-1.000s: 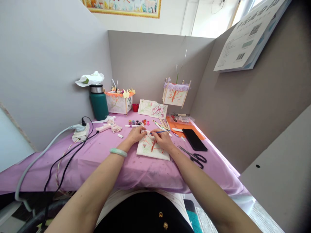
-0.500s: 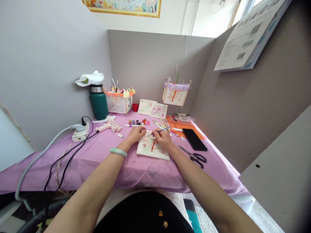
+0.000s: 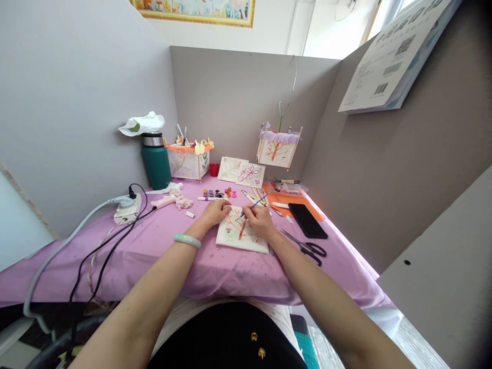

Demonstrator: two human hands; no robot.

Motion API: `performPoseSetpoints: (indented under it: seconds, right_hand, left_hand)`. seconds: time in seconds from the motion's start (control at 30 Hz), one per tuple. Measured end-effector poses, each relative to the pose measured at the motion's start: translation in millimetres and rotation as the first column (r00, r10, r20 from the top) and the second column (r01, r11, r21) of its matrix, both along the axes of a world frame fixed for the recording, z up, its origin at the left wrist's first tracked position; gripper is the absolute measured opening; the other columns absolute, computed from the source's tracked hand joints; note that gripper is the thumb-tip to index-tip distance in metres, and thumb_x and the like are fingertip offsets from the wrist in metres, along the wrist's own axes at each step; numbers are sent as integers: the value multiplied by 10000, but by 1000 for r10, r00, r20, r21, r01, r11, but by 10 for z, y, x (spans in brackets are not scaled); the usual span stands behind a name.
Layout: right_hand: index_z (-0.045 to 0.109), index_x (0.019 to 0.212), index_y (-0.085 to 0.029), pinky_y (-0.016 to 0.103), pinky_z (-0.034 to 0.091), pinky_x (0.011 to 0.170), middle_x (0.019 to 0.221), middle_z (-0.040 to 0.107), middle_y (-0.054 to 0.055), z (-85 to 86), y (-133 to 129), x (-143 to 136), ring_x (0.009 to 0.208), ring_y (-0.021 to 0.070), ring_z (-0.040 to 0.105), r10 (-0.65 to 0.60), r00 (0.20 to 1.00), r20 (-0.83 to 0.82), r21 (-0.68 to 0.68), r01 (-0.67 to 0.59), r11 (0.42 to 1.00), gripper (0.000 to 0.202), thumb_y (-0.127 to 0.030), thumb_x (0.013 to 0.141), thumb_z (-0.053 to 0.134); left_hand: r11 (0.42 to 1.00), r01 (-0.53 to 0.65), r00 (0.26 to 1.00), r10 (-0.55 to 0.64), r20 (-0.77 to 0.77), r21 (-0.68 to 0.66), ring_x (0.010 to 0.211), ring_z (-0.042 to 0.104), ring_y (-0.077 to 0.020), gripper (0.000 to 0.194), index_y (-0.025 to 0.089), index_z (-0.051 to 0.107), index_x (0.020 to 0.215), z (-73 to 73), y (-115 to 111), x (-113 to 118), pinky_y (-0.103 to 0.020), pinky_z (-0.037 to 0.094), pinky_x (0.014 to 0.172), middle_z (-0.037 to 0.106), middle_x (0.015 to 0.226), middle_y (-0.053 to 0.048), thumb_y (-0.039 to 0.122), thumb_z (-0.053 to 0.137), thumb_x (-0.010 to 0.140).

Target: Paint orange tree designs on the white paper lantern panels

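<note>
A square white panel [image 3: 233, 241] with a reddish tree drawing lies flat on the table in front of me. My left hand [image 3: 216, 212] grips its upper left corner, the thumb on the drawn face. In my right hand [image 3: 260, 221] is a thin blue paintbrush [image 3: 258, 201], pinched between the fingers. Its tip is over the upper part of the drawing; whether it touches is too small to tell. Just beyond the panel are several small paint pots [image 3: 220, 194] and a purple-and-white marker [image 3: 207, 199].
Scissors [image 3: 309, 248] and a black phone [image 3: 308, 221] lie at the right. A green bottle [image 3: 156, 163], a decorated box [image 3: 187, 163] and two drawn cards [image 3: 250, 175] stand behind. A decorated lantern [image 3: 279, 149] hangs at the back. Cables run from a power strip [image 3: 128, 209] at left.
The paintbrush has tipped steeper, its back end rising, and its tip has shifted slightly right on the panel. My left hand and the panel stay in place.
</note>
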State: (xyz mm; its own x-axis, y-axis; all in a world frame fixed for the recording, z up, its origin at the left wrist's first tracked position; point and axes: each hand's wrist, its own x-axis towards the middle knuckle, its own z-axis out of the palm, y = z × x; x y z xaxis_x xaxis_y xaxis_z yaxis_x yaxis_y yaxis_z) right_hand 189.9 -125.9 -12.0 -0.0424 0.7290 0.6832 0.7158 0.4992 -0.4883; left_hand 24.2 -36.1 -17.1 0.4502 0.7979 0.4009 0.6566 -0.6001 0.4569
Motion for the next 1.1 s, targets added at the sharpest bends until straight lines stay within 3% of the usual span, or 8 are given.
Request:
performPoseSetpoints:
  seconds: [0.23,0.5,0.8,1.1]
  right_hand:
    - [632,726,-181,240,420,695,701,647,24,8,9,3,702,135,593,-59,998,-25,51,60,997,310,-317,867,391]
    - [605,632,-178,223,403,600,640,632,19,-8,1,13,619,121,584,-42,999,-10,15,42,999,351,-353,862,406]
    - [599,665,-183,236,409,673,693,641,33,-24,48,32,689,137,590,-134,991,-32,104,136,985,337,-333,876,383]
    - [583,593,-179,223,388,597,602,614,15,-28,21,34,592,120,568,-99,995,-14,28,99,995,382,-382,864,405]
  left_hand:
    - [1000,-10,1000,10,-12,-17,869,593,-180,312,170,628,1000,4,-7,-1,-261,429,784,669,976,-55,296,449,778]
    - [1000,-6,1000,6,-7,-6,835,599,-187,317,163,629,995,3,1,-2,-269,430,761,675,935,-66,306,452,774]
    - [1000,-11,1000,11,-11,-11,870,591,-191,315,178,630,990,7,-7,-7,-271,426,765,670,972,-56,321,448,777]
    - [1000,-10,1000,10,-12,5,821,592,-182,317,166,629,993,-11,10,-4,-270,425,753,674,934,-63,311,454,771]
